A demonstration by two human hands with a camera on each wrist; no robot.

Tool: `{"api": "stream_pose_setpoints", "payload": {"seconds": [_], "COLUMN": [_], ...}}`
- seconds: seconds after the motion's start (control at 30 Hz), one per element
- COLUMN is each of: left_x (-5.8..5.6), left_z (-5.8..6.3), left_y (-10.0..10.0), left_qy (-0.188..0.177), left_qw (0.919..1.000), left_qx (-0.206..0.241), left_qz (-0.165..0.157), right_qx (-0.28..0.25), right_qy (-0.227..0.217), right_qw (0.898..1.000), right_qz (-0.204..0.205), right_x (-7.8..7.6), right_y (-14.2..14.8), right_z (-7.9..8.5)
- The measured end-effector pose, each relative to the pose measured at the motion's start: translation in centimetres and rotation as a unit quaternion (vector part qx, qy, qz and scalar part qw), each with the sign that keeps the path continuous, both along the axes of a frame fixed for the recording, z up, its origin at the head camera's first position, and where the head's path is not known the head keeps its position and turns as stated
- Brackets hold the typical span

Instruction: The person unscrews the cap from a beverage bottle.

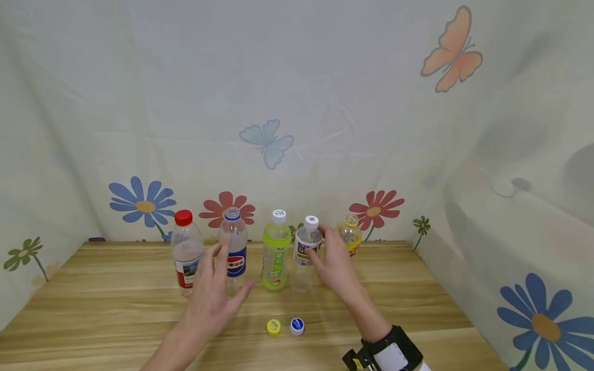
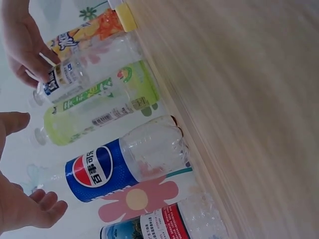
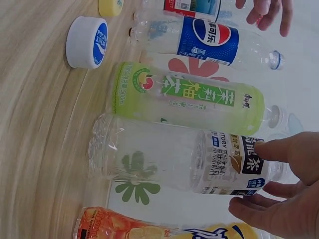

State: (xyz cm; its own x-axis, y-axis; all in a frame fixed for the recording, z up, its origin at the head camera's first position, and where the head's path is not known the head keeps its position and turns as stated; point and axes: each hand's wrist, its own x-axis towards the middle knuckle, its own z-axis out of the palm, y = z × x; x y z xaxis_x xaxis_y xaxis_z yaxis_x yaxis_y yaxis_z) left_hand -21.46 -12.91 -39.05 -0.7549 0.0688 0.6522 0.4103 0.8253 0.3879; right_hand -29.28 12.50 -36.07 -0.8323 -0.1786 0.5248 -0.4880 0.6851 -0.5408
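My right hand (image 1: 336,263) is at the upper part of a clear oolong tea bottle (image 3: 149,154) with a white cap. The thumb lies on its label and the fingers curl round the far side; the bottle stands upright. In front of the Pepsi bottle (image 2: 99,172), my left hand (image 1: 213,301) is raised with spread fingers and holds nothing. That bottle is uncapped and has a blue neck ring. Between the hands stands a green tea bottle (image 1: 276,257) with a white cap.
A red-capped bottle (image 1: 187,257) is on the far left. Behind my right hand stands an uncapped bottle with a yellow ring (image 1: 351,234). A yellow cap (image 1: 273,327) and a white-and-blue cap (image 1: 297,326) lie on the wooden table (image 1: 116,309). A patterned curtain (image 1: 185,77) hangs behind.
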Motion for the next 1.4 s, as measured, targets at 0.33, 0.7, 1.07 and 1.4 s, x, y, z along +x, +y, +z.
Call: {"api": "stream_pose_setpoints", "payload": {"seconds": [0.33,0.7,1.07,1.4], "left_x": [-0.1,0.0,0.0,0.0], "left_z": [0.0,0.1,0.2,0.1], "left_y": [0.1,0.3,0.6,1.2], "left_qy": [0.032,0.038,0.02,-0.047], "left_qw": [0.9993,0.9987,0.9985,0.9958], "left_qx": [0.003,-0.003,-0.016,-0.038], "left_qz": [-0.022,-0.034,-0.049,-0.069], "right_qx": [-0.038,-0.093,-0.09,-0.133], "right_qy": [-0.027,-0.049,-0.042,-0.07], "right_qw": [0.999,0.994,0.993,0.98], "right_qz": [0.01,0.033,0.063,0.131], "right_x": [0.6,1.8,3.3,5.0], "right_y": [0.0,0.7,0.9,0.5], "right_z": [0.2,0.2,1.1,1.7]}}
